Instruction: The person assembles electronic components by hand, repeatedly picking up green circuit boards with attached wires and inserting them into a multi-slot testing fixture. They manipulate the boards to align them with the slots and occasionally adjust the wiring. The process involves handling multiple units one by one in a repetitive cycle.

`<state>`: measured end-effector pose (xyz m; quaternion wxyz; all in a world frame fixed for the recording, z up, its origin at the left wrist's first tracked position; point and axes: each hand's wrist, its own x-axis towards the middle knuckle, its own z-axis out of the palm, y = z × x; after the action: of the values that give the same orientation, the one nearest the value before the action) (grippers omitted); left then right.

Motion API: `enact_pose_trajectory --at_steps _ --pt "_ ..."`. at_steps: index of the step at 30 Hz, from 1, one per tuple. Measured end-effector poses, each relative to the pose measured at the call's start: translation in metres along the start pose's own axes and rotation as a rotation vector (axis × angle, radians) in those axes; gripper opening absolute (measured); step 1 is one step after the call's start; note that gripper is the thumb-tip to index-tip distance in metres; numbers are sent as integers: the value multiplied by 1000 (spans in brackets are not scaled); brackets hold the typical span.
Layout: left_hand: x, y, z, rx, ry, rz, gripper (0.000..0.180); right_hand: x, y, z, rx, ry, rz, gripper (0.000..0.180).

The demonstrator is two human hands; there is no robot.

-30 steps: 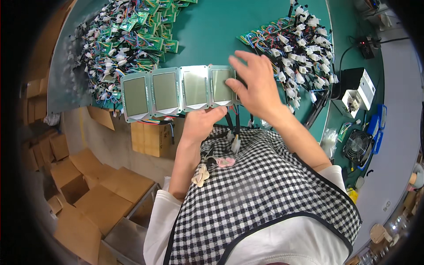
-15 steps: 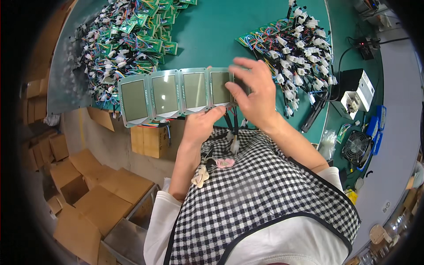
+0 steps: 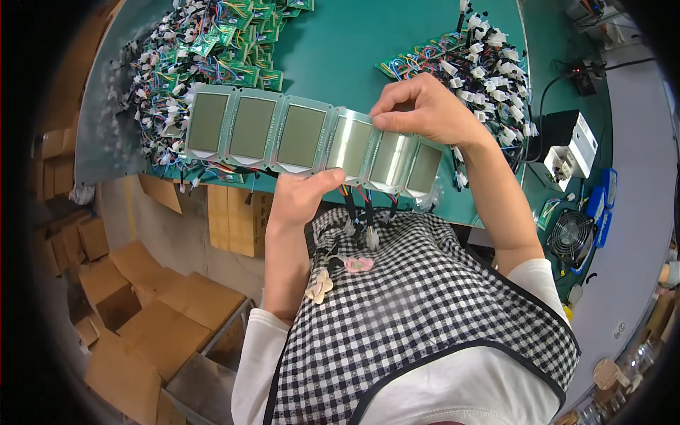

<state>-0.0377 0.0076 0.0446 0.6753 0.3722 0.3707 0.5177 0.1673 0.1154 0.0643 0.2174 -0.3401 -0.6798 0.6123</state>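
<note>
I hold up a strip of joined circuit boards (image 3: 278, 131), each carrying a grey rectangular display screen; it slants down to the right. My left hand (image 3: 301, 202) grips its lower edge, thumb on the front and fingers hidden behind. At the upper edge, right of the middle, my right hand (image 3: 432, 110) pinches the strip between thumb and fingers. Light glares off the screens near the middle and right. Wires with white connectors (image 3: 372, 237) hang below the strip, over the front of my checked apron (image 3: 425, 312).
On the green table (image 3: 340, 42) lies a large heap of wired green boards (image 3: 241, 71) at left. Another pile of boards and white connectors (image 3: 489, 85) lies at right. A black fan (image 3: 569, 237) and a white-and-black box (image 3: 570, 152) stand beyond. Open cardboard boxes (image 3: 163, 326) fill the lower left.
My right hand has gone from spread fingers at the strip's right end to pinching its upper edge. The strip's right end has swung lower, and more screens show.
</note>
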Motion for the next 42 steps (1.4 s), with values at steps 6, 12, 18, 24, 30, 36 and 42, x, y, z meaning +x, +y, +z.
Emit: enact_pose_trajectory --at_steps 6,12,18,24,30,36,42 --pt "1 3 4 -136 -16 -1 40 3 0 -2 135 -72 20 13" --pt "1 3 -1 -105 -33 3 38 7 2 -2 198 -95 57 14" --pt "1 5 1 -99 -29 12 40 9 2 -2 233 -96 73 13" --pt "1 7 4 -97 -20 37 45 10 2 0 284 -91 87 12" --pt "1 4 2 -99 2 -7 42 9 1 2 269 -75 87 11" --pt "-2 4 -2 -60 2 -26 35 7 -3 2 245 -56 84 12" --pt "-2 4 0 -46 0 -11 40 5 -5 3 177 -36 50 13"
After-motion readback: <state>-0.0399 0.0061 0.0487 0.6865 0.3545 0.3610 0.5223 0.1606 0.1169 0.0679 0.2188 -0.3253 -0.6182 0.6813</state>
